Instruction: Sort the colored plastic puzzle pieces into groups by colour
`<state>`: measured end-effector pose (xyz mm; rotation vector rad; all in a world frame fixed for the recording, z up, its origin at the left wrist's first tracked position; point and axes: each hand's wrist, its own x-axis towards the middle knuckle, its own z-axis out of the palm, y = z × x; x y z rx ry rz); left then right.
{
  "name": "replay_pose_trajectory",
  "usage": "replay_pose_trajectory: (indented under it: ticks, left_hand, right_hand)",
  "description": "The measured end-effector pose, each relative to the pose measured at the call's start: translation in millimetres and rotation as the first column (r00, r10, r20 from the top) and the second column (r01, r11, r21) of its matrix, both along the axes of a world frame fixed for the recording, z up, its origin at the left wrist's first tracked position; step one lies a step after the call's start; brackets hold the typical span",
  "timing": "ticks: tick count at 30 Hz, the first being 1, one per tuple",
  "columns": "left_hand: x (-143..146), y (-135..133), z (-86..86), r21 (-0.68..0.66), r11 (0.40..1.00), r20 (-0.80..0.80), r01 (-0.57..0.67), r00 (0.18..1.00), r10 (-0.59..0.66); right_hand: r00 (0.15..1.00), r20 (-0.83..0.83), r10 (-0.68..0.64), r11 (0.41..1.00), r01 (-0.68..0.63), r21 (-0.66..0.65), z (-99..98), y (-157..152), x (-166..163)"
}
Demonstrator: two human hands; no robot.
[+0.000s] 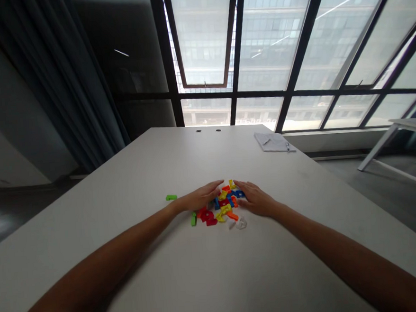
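A loose heap of small coloured plastic pieces lies on the white table, between my two hands. Red pieces [208, 216], yellow pieces [223, 213], blue pieces [238, 194] and orange pieces [232, 216] show in it; their exact kind is too small to tell. My left hand [200, 197] rests along the heap's left side, fingers stretched out. On the right side, my right hand [256, 197] curves around the heap, fingers extended and thumb apart. One green piece [193, 219] sits just below my left hand, another green piece [171, 197] beyond my left wrist. White pieces [240, 222] lie at the near edge.
The white table [194, 157] stretches away to the windows. Near its far right edge lie papers [273, 142] with pens on them. Two dark round grommets [198, 131] are set in the far end. A second table [412, 125] stands at right, a dark curtain [70, 80] at left.
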<state>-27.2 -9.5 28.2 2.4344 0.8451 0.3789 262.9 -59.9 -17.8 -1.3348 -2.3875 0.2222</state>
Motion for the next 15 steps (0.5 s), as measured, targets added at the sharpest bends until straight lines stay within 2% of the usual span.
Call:
replay_pose_trajectory:
  ticks: [2, 4, 6, 8, 11, 15]
  left_hand:
    - [-20.0, 3.6, 9.5, 0.048, 0.995, 0.015, -0.083, 0.996, 0.083]
    - [-46.8, 9.9, 10.2, 0.126, 0.969, 0.002, -0.211, 0.977, 0.212]
    - [-72.0, 14.3, 1.8, 0.184, 0.942, -0.063, -0.280, 0.953, 0.296]
    - [-85.9, 14.2, -10.9, 0.232, 0.931, -0.103, -0.280, 0.945, 0.310]
    - [-74.9, 6.7, -24.7, 0.254, 0.947, -0.109, -0.199, 0.966, 0.233]
    - [-25.9, -8.4, -20.3, 0.165, 0.983, -0.031, -0.087, 0.995, 0.093]
  right_hand:
    - [0.999, -0.018, 0.030, 1.000, -0.030, -0.003, 4.5, -2.7, -0.2]
    - [0.998, -0.043, 0.048, 0.999, -0.047, 0.004, 8.0, -3.3, -1.3]
    - [0.995, -0.089, 0.039, 0.999, -0.037, 0.023, 9.5, -0.8, -4.3]
    - [0.992, -0.127, 0.016, 0.999, -0.012, 0.032, 9.5, 3.9, -9.2]
    - [0.997, -0.071, 0.023, 1.000, -0.023, -0.005, 8.5, 9.4, -16.7]
    - [0.995, 0.029, 0.092, 0.996, -0.092, -0.021, 7.5, 3.5, -18.1]
